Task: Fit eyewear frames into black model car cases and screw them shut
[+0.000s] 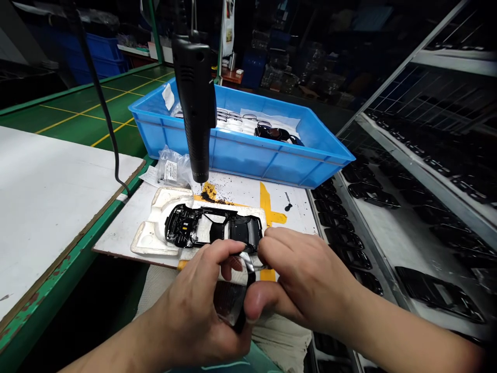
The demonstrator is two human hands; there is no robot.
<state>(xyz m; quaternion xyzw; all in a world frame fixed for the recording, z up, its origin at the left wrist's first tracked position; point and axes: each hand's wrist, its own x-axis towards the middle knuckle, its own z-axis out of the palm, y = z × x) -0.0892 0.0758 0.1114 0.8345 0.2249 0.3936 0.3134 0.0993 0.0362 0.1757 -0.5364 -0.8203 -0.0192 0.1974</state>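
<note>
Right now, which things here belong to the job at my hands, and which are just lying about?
In use: left hand, right hand, glossy black curved piece, black shell, white foam tray.

Lying about: hanging electric screwdriver, blue plastic crate, plastic bag, black shells on the rack.

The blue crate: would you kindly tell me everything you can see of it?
The crate is bright blue plastic, rectangular and open-topped, with ribbed outer walls. It sits at the far edge of the work board. Inside lie pale wrapped items and glossy black parts. A white tag hangs at its rim, and a hanging screwdriver partly blocks the view.
</note>
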